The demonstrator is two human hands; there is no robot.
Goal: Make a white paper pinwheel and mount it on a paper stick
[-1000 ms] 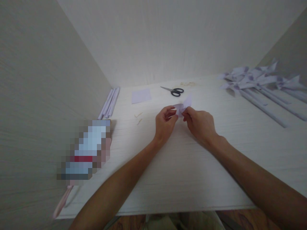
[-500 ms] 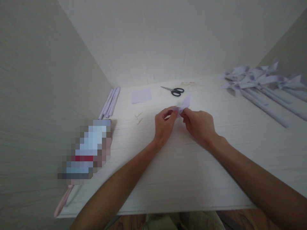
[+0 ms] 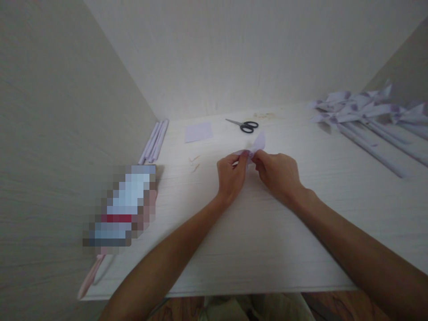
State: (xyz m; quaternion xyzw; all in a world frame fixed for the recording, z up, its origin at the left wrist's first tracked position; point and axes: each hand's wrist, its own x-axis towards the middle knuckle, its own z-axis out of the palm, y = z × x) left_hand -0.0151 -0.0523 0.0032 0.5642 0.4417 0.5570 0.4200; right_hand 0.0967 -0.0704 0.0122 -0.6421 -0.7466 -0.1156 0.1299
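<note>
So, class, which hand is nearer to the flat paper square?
Left. The left hand is right of the square and closer to the person; the right hand is farther right.

Pale lilac folded paper (image 3: 259, 141), white streaked worktop (image 3: 267, 249)
Far sheet (image 3: 199, 132) also lilac; scissors (image 3: 243, 125) black-handled, grey-bladed; left rolls (image 3: 154, 141) and right pinwheels (image 3: 344, 117) whitish-lilac; near-left strap (image 3: 89, 279) pink; floor (image 3: 177, 309) wood-grained brown.

the bare left hand (image 3: 232, 177), pinching, nearly meets the bare right hand (image 3: 280, 174), curled into a pinch; the bare left forearm (image 3: 180, 255) and bare right forearm (image 3: 351, 245) slant forward and inward.
</note>
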